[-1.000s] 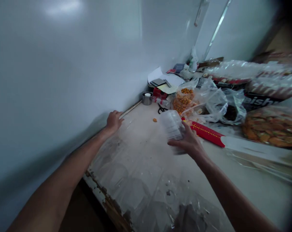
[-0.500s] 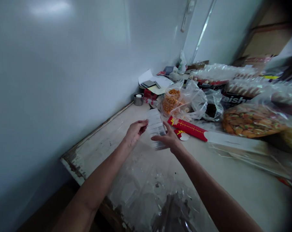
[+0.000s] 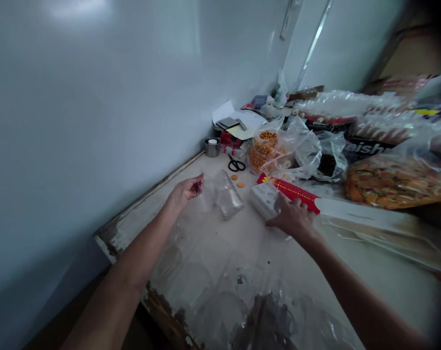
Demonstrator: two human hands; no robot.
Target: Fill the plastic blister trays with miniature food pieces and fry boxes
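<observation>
My left hand [image 3: 188, 188] is closed in a pinch on the edge of a thin, clear plastic tray [image 3: 228, 195], partly blurred, over the left part of the table. To the right, my right hand [image 3: 295, 216] is wrapped round a whitish stack of plastic trays [image 3: 266, 197] with moulded hollows. That stack lies low, beside a red carton sleeve [image 3: 296, 194]. Two small orange discs [image 3: 237, 181] lie between the clear tray and the stack. Behind them are black-handled scissors [image 3: 237, 166].
At the back stand a metal cup [image 3: 212, 148], papers [image 3: 238, 116] and a bag of orange snacks [image 3: 266, 150]. A large bag of round biscuits [image 3: 395, 184] is at the right. Clear plastic sheets [image 3: 220, 301] cover the near table edge. A white wall [image 3: 114, 121] borders the left.
My hands, formerly together at the tray stack, have moved apart. My right hand has carried the stack right and down; my left hand has drawn left with a clear tray. Scissors and orange discs now show.
</observation>
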